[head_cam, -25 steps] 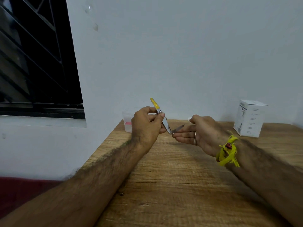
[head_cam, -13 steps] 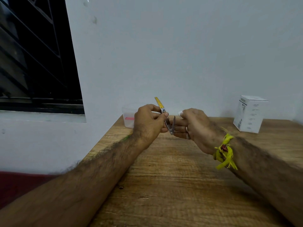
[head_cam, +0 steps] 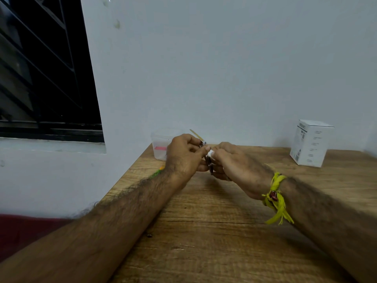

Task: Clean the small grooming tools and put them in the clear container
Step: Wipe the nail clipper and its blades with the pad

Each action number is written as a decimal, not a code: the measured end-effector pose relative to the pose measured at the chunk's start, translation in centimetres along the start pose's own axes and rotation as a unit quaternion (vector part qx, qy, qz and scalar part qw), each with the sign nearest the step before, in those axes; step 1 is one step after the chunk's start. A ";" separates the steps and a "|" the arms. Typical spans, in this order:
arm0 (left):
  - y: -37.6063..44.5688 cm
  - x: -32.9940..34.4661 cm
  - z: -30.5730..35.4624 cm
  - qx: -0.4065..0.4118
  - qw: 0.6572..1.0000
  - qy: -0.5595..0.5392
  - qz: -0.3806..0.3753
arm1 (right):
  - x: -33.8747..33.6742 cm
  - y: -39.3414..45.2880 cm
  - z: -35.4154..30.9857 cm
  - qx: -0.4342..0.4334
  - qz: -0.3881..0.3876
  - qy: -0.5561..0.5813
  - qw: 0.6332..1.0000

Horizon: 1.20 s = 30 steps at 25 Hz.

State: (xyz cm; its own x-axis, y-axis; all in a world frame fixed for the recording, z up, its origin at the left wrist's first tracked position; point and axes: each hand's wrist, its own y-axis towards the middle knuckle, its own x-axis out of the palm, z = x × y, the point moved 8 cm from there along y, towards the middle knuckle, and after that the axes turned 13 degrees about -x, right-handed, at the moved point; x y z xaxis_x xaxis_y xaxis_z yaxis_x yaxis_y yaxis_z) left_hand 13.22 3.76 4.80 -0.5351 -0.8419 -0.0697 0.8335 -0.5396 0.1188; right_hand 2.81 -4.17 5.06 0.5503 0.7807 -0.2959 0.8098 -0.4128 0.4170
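Note:
My left hand (head_cam: 184, 157) grips a metal nail clipper (head_cam: 208, 162) whose yellow lever (head_cam: 196, 134) sticks up behind my fingers. My right hand (head_cam: 234, 166) presses against it from the right, with a small white piece (head_cam: 210, 153) pinched at the fingertips, touching the clipper. The two hands meet above the wooden table (head_cam: 214, 231). A clear container (head_cam: 161, 144) with something pink inside stands at the table's far left corner, just behind my left hand, partly hidden by it.
A white box (head_cam: 311, 142) stands upright at the back right near the wall. The table's left edge runs along a white wall under a dark barred window (head_cam: 40, 78). A yellow thread band (head_cam: 275, 198) is tied around my right wrist.
The folded-out blade of the clipper swung down and closed against the body. My right hand moved left and now presses the white piece on the clipper. The hands came together.

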 end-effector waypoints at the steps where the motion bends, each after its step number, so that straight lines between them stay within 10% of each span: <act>1: 0.0 0.0 -0.3 -0.005 1.000 -0.004 0.000 | 0.0 -0.2 0.2 -0.001 0.001 -0.016 1.000; 8: 0.2 0.2 0.1 -0.014 1.000 -0.024 -0.007 | 0.0 0.1 -1.0 -0.054 -0.020 -0.083 0.995; 18: -0.4 1.5 0.8 -0.018 0.985 -0.104 -0.138 | -4.5 1.6 -0.5 0.026 0.079 0.227 0.970; 30: -0.9 3.1 0.4 -0.092 0.958 -0.145 -0.228 | -5.7 2.0 -0.1 0.005 0.109 0.341 0.934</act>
State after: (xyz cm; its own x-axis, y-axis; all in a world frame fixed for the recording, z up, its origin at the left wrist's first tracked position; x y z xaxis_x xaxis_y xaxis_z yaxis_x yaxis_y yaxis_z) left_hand 10.79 1.64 4.83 -0.8433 -0.4950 0.2094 0.4989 -0.8658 -0.0378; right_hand 1.25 -9.37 7.69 0.4473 0.7933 0.4131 0.6970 -0.5986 0.3948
